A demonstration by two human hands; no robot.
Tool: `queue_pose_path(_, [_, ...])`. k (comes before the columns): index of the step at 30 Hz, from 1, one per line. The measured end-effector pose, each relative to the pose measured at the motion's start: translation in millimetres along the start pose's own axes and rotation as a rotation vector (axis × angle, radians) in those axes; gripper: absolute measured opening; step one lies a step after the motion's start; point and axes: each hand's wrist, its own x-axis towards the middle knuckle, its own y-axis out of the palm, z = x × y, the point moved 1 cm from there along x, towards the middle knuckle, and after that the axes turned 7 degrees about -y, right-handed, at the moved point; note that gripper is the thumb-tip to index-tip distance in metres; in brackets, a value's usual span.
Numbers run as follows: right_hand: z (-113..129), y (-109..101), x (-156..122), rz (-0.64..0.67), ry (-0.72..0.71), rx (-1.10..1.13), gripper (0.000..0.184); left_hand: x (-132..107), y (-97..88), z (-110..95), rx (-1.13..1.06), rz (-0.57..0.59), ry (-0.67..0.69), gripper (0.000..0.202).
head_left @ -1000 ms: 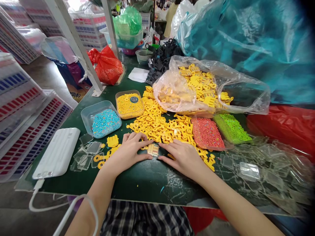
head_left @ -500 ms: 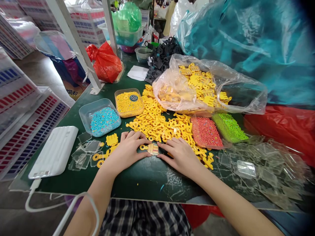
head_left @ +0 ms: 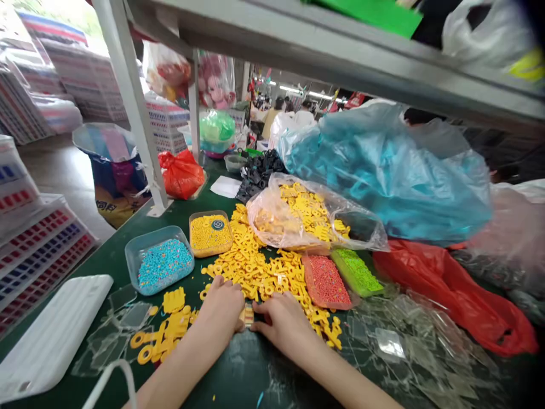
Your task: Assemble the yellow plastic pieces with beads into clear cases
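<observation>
My left hand (head_left: 222, 309) and my right hand (head_left: 284, 325) lie close together on the green table (head_left: 238, 375), fingers curled round a small yellow piece with coloured beads (head_left: 248, 314) held between them. Right behind the hands spreads a heap of loose yellow plastic parts (head_left: 259, 272). More yellow parts (head_left: 164, 332) lie left of my left hand. Around the heap stand trays of blue beads (head_left: 162, 266), yellow beads (head_left: 209, 232), red beads (head_left: 326, 281) and green beads (head_left: 356, 271).
A clear bag of yellow parts (head_left: 306, 218) sits behind the heap, with black parts (head_left: 259, 170), a teal bag (head_left: 383, 170) and a red bag (head_left: 451, 289) around it. Clear plastic lids (head_left: 395, 341) lie right; a white power bank (head_left: 51, 335) lies left. A shelf frame (head_left: 128, 102) stands overhead.
The camera has tilted up, so the hands now sit lower in view and the shelf above shows. Both hands stayed on the small piece and drew closer round it.
</observation>
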Motion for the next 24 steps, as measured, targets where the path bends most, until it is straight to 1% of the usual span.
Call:
queue_pose_path(2, [1.3,1.5,-0.5,-0.012,0.018,0.007,0.013,0.6,0.8,5.2,-0.045,-0.017,0.009,0.017])
queue_pose_path(4, [1.1,3.6,-1.5,-0.046,0.026,0.061,0.017,0.1,4.8,14.3,-0.141,-0.058,0.019,0.028])
queue_pose_path(6, [0.3,5.6,-1.9,-0.081,0.016,0.127,0.021,-1.1,9.9,22.3,-0.21,-0.113,0.066,0.038])
queue_pose_path(9, [-1.0,7.8,-1.4,-0.153,-0.021,0.212,0.02,-4.7,15.0,25.5,-0.233,-0.179,0.177,0.038])
queue_pose_path(11, [-2.1,10.1,-3.2,-0.187,-0.049,0.307,0.027,-9.2,15.6,22.4,-0.272,-0.218,0.241,0.038])
queue_pose_path(13, [-4.3,13.7,-9.3,-0.168,-0.064,0.42,0.036,-14.7,14.9,18.0,-0.334,-0.254,0.293,0.039])
queue_pose_path(15, [-9.1,16.4,-18.9,-0.1,-0.06,0.518,0.048,-19.6,14.5,14.1,-0.395,-0.279,0.342,0.041])
queue_pose_path(17, [-17.6,12.1,-27.9,-0.077,-0.049,0.562,0.059,-22.7,15.0,11.7,-0.449,-0.305,0.406,0.043])
queue_pose_path(18, [-23.3,5.3,-30.2,-0.1,-0.055,0.563,0.063,-23.3,15.3,11.3,-0.47,-0.328,0.439,0.046])
queue_pose_path(19, [-29.9,-5.5,-30.2,-0.15,-0.067,0.537,0.065,-23.3,15.6,11.5,-0.485,-0.357,0.464,0.051])
queue_pose_path(21, [-44.8,-38.9,-22.2,-0.314,-0.104,0.383,0.069,-21.7,15.8,13.8,-0.49,-0.42,0.466,0.063])
queue_pose_path(22, [-52.7,-60.0,-14.3,-0.426,-0.115,0.233,0.071,-20.3,15.8,15.9,-0.486,-0.449,0.444,0.066])
queue_pose_path(23, [-61.0,-82.8,-4.9,-0.611,-0.081,0.04,0.072,-18.7,15.8,18.4,-0.482,-0.476,0.416,0.067])
queue_pose_path(24, [-69.8,-104.0,6.2,-0.713,-0.032,-0.037,0.07,-16.8,15.8,21.1,-0.478,-0.499,0.391,0.063])
